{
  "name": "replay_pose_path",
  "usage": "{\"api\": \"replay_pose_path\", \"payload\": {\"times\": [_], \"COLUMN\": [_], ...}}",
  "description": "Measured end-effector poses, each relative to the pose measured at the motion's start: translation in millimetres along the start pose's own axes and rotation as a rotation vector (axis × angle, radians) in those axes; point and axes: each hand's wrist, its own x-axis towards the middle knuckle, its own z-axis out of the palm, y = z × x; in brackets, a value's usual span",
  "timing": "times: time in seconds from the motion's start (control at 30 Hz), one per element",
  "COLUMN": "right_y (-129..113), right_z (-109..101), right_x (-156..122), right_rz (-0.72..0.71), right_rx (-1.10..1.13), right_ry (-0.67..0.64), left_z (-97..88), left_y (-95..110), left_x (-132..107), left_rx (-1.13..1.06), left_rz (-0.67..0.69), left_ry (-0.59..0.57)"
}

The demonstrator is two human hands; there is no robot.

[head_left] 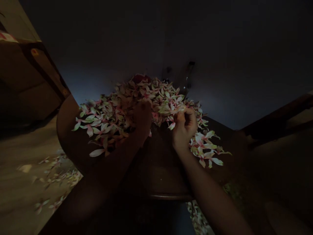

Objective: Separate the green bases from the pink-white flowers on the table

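The left hand (pixel 142 119) presses into a heap of pink-and-white blossoms (pixel 114 114) piled on the dark wooden surface (pixel 158 169); its fingers are buried, so their state cannot be told. At the heap's near right edge, the right hand's fingers (pixel 188 114) curl closed, pinching blossoms. More blossoms (pixel 55 174) lie scattered on the floor (pixel 19 192) beyond the surface's left edge.

The one camera rides on the person's head, looking forward and down; it sits close above the left hand (pixel 142 120) and the right hand (pixel 185 128), with the heap of pink-white flowers (pixel 168 104) just beyond them and the floor (pixel 24 182) off to one side
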Motion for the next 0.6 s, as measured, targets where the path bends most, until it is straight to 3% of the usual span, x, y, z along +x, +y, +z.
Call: {"api": "replay_pose_path", "payload": {"times": [0.07, 0.17, 0.3, 0.43, 0.53, 0.6], "right_y": [6.4, 14.4, 19.0, 18.7, 20.2, 23.5], "right_z": [-0.7, -2.0, -3.6, -4.1, -3.6, -3.4], "right_x": [3.7, 7.7, 9.6, 13.3, 15.9, 16.2], "right_rz": [0.087, 0.188, 0.249, 0.224, 0.225, 0.313], "right_rx": [0.070, 0.168, 0.156, 0.102, 0.057, 0.062], "right_ry": [-0.019, -0.063, -0.104, -0.144, -0.203, -0.223], "left_z": [-3.9, -4.5, -0.7, -0.8, -3.0, -4.3], "left_y": [14.0, 25.0, 22.5, 19.3, 22.3, 25.2], "left_x": [-5.0, -9.2, -8.1, -6.2, -7.0, -7.9], "left_rx": [0.021, -0.006, 0.010, 0.065, 0.127, 0.149], "left_rz": [0.058, 0.099, 0.142, 0.238, 0.273, 0.267], "left_ry": [0.045, -0.024, -0.093, -0.161, -0.146, -0.131]}}
